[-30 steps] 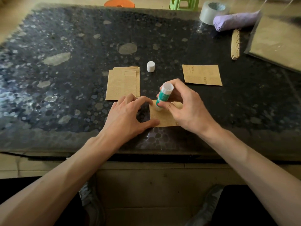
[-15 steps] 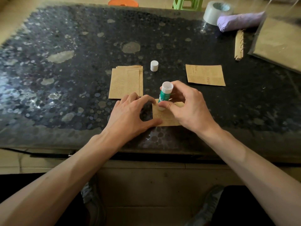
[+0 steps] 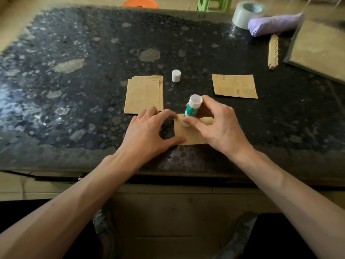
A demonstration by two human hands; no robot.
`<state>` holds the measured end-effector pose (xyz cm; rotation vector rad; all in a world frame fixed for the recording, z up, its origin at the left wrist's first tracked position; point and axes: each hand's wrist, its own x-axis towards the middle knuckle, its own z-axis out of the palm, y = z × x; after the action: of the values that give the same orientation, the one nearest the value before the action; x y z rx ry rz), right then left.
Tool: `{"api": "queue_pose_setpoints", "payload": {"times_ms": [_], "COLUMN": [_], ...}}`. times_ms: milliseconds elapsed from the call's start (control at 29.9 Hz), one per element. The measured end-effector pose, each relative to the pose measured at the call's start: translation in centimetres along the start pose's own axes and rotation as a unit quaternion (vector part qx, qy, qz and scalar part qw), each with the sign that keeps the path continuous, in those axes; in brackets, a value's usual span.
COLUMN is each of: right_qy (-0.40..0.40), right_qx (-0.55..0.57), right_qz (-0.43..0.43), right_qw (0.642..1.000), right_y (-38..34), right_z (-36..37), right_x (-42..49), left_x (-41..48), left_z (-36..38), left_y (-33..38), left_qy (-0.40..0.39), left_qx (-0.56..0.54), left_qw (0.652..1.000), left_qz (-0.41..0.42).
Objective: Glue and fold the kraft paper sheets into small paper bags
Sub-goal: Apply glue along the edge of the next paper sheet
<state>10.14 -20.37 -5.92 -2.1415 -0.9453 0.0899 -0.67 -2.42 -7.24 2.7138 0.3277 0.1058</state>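
A small kraft paper piece [image 3: 188, 135] lies near the table's front edge. My left hand [image 3: 147, 131] presses its left edge flat with thumb and forefinger spread. My right hand [image 3: 218, 126] grips a green and white glue stick [image 3: 192, 109], tip down on the paper's upper left part. The stick's white cap [image 3: 176, 75] stands apart on the table behind. A stack of kraft sheets [image 3: 143, 96] lies to the left behind my left hand. One single kraft sheet [image 3: 234, 86] lies to the right behind.
The dark speckled table [image 3: 74, 90] carries a tape roll [image 3: 244, 14], a purple folded item [image 3: 274, 24], a folded kraft strip [image 3: 273, 51] and a clear sleeve of kraft paper [image 3: 321, 47] at the back right. An orange stool [image 3: 140, 2] and a green stool [image 3: 214, 3] stand beyond.
The glue stick has stood up a little straighter on the paper. Both hands stay in nearly the same place.
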Motion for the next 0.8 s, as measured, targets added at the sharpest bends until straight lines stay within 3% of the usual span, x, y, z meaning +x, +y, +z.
{"api": "queue_pose_setpoints", "payload": {"times_ms": [568,802], "right_qy": [-0.011,-0.062], "right_qx": [-0.049,-0.041], "right_qz": [0.003,0.024], "right_qw": [0.999,0.997], "right_y": [0.2,0.4], "right_z": [-0.9,-1.8], "right_x": [0.1,0.3], "left_x": [0.0,0.0], "left_z": [0.1,0.1], "left_y": [0.0,-0.1], "left_qy": [-0.002,-0.001], "left_qx": [0.001,-0.001], "left_qw": [1.0,1.0], "left_qz": [-0.004,-0.003]}}
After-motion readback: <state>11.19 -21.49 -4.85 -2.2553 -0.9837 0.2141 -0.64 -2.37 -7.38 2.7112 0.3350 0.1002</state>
